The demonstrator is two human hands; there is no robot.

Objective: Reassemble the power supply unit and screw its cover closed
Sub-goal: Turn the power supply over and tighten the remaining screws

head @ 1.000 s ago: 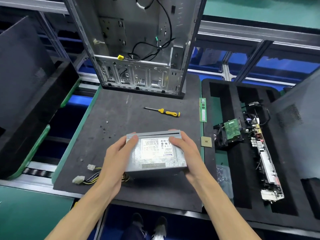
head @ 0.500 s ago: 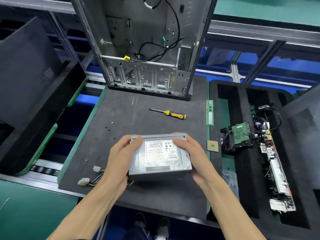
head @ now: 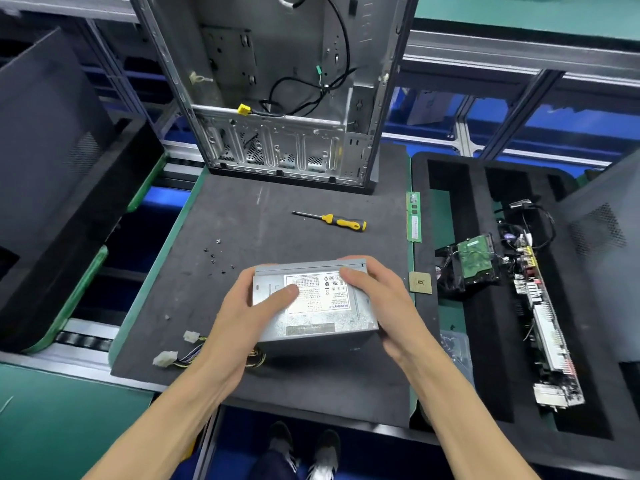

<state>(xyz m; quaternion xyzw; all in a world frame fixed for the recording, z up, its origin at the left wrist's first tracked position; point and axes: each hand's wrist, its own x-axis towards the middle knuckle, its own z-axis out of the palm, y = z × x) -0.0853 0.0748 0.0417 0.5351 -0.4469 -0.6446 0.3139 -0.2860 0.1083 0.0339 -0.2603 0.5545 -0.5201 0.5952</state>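
I have my left hand (head: 242, 317) and right hand (head: 377, 306) clasped round the ends of the grey metal power supply unit (head: 311, 303) (label side up), thumbs on top, over the dark foam work mat (head: 277, 216). Its wire bundle with white plugs (head: 173, 355) trails left. Beyond lie loose small dark screws (head: 216, 254) and the yellow-handled screwdriver (head: 332, 221).

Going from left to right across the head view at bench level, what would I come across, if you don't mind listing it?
White cable plugs → loose screws → left hand → power supply unit → right hand → square chip → hard drive → long circuit board.
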